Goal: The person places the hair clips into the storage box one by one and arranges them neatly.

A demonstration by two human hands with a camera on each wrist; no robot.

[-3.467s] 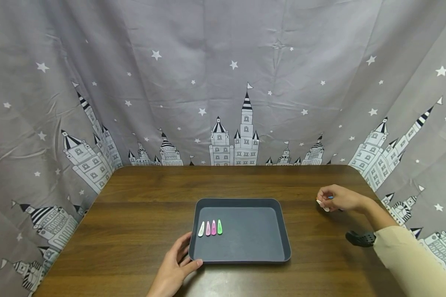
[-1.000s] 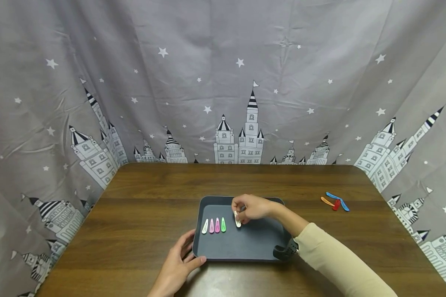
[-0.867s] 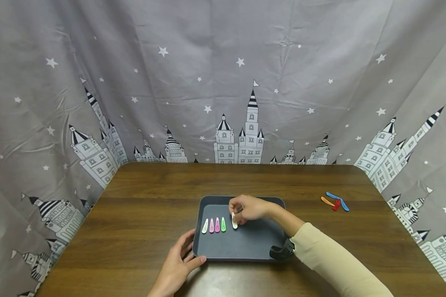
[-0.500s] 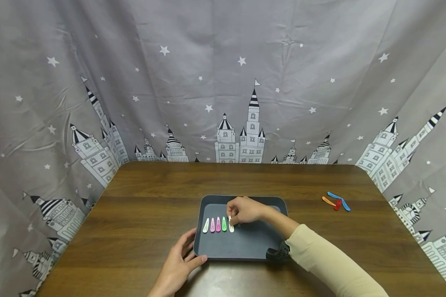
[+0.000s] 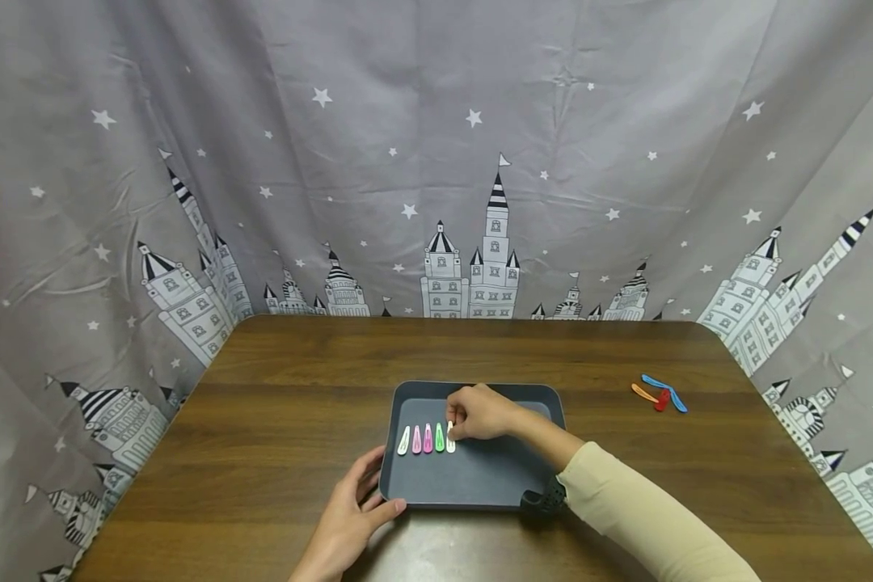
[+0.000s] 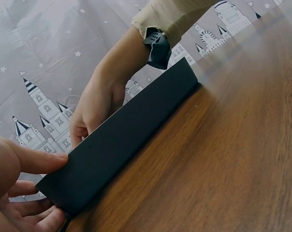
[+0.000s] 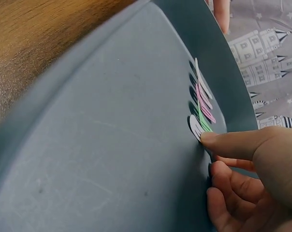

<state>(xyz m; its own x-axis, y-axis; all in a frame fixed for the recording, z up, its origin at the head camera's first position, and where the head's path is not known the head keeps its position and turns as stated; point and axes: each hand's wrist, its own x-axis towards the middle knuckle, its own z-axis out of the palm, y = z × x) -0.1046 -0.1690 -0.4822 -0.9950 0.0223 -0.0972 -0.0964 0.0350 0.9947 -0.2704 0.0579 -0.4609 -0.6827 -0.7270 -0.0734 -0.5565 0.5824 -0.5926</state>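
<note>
A dark grey tray [image 5: 473, 485] lies on the wooden table. My left hand [image 5: 345, 517] holds its front left corner, thumb on the front wall and fingers along the left side. Inside, a white snap hair clip [image 5: 403, 440], a light pink one [image 5: 417, 440], a hot pink one [image 5: 428, 439] and a green one [image 5: 440, 437] stand in a row. Right of the green clip, my right hand [image 5: 483, 411] pinches a cream hair clip [image 5: 451, 445] by its far end. In the right wrist view the thumb covers part of that cream clip [image 7: 194, 126], whose rounded end shows.
At the table's right lie two blue hair clips [image 5: 655, 381], an orange one [image 5: 643, 393] and a red one [image 5: 662, 399], partly overlapping. A black strap device [image 5: 543, 501] on the right wrist hangs over the tray's front right. A grey castle-print curtain [image 5: 378, 162] hangs behind the table.
My right hand has come from the clips at the right into the tray with the cream clip, then moved left until it lies beside the green one. The left hand keeps its hold.
</note>
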